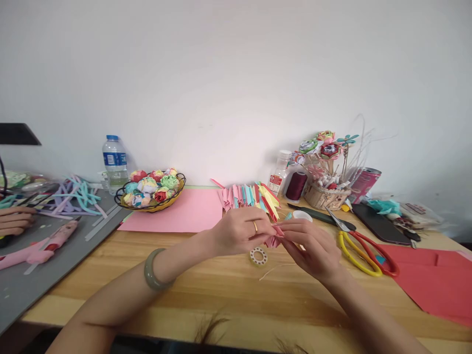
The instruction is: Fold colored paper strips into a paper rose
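Note:
Both my hands meet over the wooden table, fingers pinched on one small piece of folded pink paper (273,241). My left hand (241,230), with a ring on it, grips the paper from the left. From the right, my right hand (313,246) pinches its other side; the fingers hide part of the paper. Just below lies a roll of tape (258,256), and a thin pale string (276,268) trails near my right hand. Behind the hands stands a row of pleated paper strips (241,195) in pink, blue, red and yellow.
Left are a basket (151,209) of paper flowers, pink sheets (195,211) and a water bottle (115,162). To the right lie scissors (359,248), a phone (379,225) and red paper (438,280). Thread (296,186) stands behind. Another person's hand (14,222) is far left.

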Action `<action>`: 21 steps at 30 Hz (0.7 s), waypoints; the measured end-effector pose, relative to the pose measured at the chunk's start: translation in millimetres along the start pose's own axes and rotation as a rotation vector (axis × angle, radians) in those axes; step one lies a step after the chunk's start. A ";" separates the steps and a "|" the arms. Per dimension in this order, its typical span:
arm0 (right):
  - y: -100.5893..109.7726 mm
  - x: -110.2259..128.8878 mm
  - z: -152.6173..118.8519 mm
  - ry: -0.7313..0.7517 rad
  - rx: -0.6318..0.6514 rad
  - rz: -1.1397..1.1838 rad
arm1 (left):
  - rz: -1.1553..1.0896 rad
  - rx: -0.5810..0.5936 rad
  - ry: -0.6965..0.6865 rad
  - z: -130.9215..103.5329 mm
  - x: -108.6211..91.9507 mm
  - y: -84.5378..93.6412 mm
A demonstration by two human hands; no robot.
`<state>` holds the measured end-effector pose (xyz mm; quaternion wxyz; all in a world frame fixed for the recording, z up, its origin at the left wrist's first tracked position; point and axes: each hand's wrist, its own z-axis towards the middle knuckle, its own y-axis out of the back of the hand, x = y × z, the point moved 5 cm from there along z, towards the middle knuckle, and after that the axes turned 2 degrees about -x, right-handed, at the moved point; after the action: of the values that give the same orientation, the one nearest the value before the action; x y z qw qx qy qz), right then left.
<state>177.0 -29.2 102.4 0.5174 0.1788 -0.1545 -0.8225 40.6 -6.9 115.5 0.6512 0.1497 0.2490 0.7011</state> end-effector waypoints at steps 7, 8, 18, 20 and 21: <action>5.1 7.4 -11.8 0.135 0.016 -0.084 | 0.328 -0.122 -0.385 -4.3 -24.5 3.4; 6.3 8.8 -12.5 0.148 0.000 -0.089 | 0.365 -0.150 -0.437 -5.0 -27.4 4.4; 18.9 24.4 -0.8 0.205 0.094 -0.141 | 0.774 -0.363 -0.774 -25.5 -49.3 -1.6; 21.8 27.9 0.8 0.223 0.085 -0.156 | 0.674 -0.351 -0.689 -31.7 -42.1 -6.9; 22.7 29.5 1.0 0.233 0.077 -0.156 | 0.582 -0.266 -0.508 -30.9 -30.7 -10.8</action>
<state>182.8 -65.4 109.3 0.4589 0.3044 -0.1104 -0.8274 36.4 -41.7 87.5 0.4800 0.2970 -0.0656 0.8229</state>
